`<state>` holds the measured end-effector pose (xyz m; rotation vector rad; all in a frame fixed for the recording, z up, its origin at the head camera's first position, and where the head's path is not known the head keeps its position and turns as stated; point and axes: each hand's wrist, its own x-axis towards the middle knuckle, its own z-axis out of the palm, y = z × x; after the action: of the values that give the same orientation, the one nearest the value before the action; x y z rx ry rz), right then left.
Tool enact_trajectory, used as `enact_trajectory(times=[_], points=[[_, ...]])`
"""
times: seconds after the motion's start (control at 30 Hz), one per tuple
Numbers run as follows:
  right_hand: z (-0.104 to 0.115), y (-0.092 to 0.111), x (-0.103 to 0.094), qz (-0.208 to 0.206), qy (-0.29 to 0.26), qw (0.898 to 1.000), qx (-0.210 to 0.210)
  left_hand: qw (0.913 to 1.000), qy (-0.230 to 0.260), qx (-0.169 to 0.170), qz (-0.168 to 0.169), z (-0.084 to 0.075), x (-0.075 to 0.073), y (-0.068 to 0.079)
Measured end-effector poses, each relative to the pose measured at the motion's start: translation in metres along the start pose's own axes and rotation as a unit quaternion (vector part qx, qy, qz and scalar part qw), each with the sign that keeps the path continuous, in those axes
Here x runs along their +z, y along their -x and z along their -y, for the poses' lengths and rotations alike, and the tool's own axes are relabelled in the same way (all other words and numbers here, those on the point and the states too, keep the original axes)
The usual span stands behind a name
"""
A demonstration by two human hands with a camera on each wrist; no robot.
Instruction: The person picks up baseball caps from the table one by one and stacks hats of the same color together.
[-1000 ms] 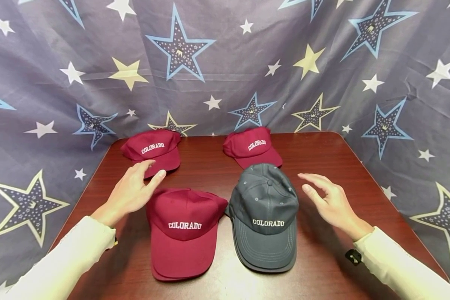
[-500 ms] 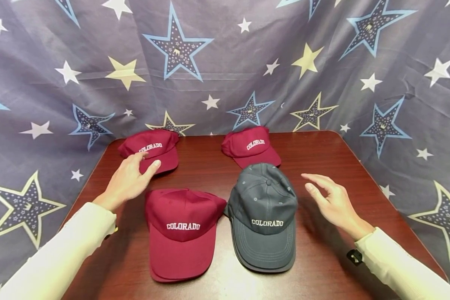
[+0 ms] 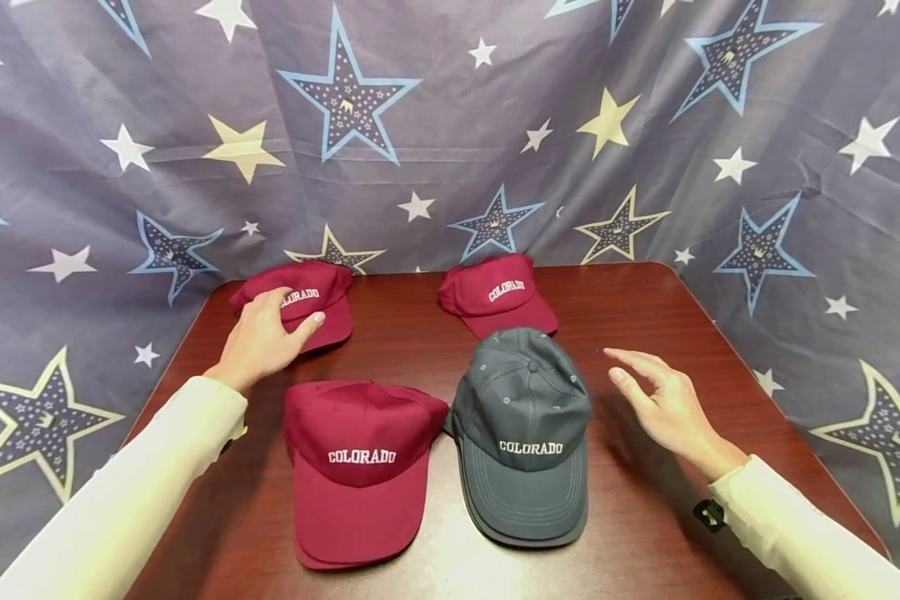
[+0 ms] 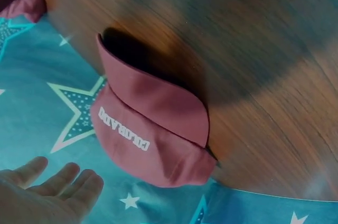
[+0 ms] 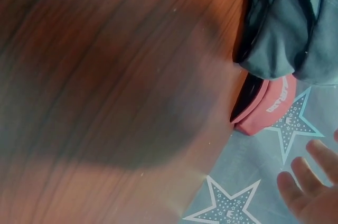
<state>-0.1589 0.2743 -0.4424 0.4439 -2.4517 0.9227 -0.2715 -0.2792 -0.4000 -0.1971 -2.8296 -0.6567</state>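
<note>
My left hand (image 3: 262,337) hovers with relaxed fingers in front of the back-left maroon cap (image 3: 330,321), overlapping part of its white COLORADO lettering. In the left wrist view the fingers lie apart from that cap (image 4: 153,113). A larger maroon cap (image 3: 360,517) sits at the front left, brim toward me. Beside it is a dark grey cap (image 3: 528,492), with a second brim edge showing beneath its brim. To the right of the grey cap, my right hand (image 3: 663,404) is held in the air, fingers loosely extended and holding nothing.
Another maroon cap (image 3: 498,292) lies at the back, behind the grey one, which overlaps its brim tip. A brown wooden table (image 3: 630,308) with rounded corners carries all the caps. A grey curtain (image 3: 450,125) printed with stars hangs behind and around it.
My left hand has moved forward, toward the back-left maroon cap. The right hand stays about where it was. The view has shifted slightly, and the caps have stayed in place.
</note>
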Motion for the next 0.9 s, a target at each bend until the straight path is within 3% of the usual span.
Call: enact_trajectory(times=[0.27, 0.5, 0.9], points=[[-0.004, 0.002, -0.005, 0.000, 0.004, 1.000, 0.002, 0.9999, -0.011, -0.003, -0.006, 0.013, 0.012, -0.013], [-0.003, 0.003, -0.008, -0.007, 0.001, 1.000, -0.006, 0.9994, -0.035, 0.007, 0.002, 0.022, 0.012, -0.028], [-0.001, 0.004, -0.006, -0.011, -0.016, 0.999, -0.025, 0.9988, -0.045, -0.011, 0.015, 0.042, 0.016, -0.053]])
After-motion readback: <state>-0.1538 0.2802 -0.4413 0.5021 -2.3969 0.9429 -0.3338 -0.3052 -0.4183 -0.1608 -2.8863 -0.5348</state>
